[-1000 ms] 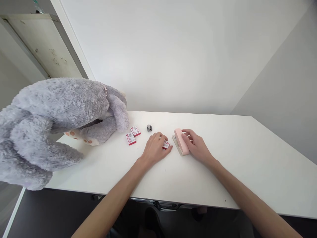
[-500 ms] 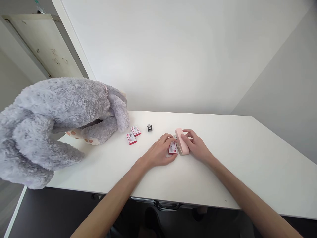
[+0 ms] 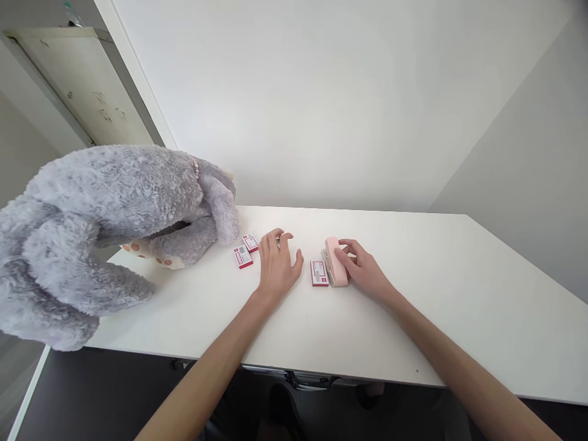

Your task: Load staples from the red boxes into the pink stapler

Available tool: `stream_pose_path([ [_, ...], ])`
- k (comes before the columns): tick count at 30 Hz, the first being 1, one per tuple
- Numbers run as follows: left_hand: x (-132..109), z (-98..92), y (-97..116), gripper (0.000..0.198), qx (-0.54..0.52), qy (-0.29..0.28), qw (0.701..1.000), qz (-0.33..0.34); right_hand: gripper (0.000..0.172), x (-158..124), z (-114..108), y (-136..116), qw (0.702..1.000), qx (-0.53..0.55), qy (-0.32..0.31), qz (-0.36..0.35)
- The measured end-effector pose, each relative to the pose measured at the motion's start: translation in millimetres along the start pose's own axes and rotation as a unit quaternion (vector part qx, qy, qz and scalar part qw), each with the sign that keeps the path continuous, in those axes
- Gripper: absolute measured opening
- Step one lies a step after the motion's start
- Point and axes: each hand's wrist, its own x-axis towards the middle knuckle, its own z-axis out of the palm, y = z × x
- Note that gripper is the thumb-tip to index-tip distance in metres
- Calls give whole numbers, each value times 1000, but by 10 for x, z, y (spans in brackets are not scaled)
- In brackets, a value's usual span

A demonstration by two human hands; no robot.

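My right hand (image 3: 362,267) grips a pink stapler (image 3: 338,262) on the white table, thumb on top and fingers along its far right side. Against the stapler's left side lies a small red-and-white box (image 3: 319,273). My left hand (image 3: 278,263) is over the table to the left, fingers spread and curved. Under its fingertips a small dark metallic object (image 3: 278,239) shows in part; whether the fingers touch it I cannot tell. Two more boxes, a nearer one (image 3: 242,256) and a farther one (image 3: 250,242), lie left of that hand.
A large grey plush toy (image 3: 124,190) takes up the left end of the white table (image 3: 441,282). A white wall (image 3: 298,104) rises behind. Below the front edge is a dark drawer handle (image 3: 312,383).
My left hand has left the box beside the stapler and moved left and away from me, over the small metallic object. My right hand stays on the stapler.
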Motion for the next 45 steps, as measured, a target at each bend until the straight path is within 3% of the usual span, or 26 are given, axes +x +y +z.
stream_pose_path([
  [4, -7, 45, -82, 46, 50, 5, 998, -44, 53, -2, -5, -3, 1000, -1, 0, 3],
  [17, -73, 144, -173, 63, 109, -51, 987, -109, 56, 1, -3, 8, 1000, -2, -2, -3],
  [26, -91, 118, -82, 60, 80, -88, 989, -83, 58, 1, 1, 17, 1000, -3, -5, 1],
  [37, -80, 17, 44, 58, -30, -105, 994, -21, 57, 2, 6, 13, 1000, -19, 0, -1],
  [41, -58, 17, 54, 54, -74, -75, 994, -17, 57, 4, 9, 14, 1000, -16, -1, 1],
  [45, -62, 61, -1, 55, -2, -29, 999, -38, 56, 3, 8, 19, 1000, -13, -1, 5],
])
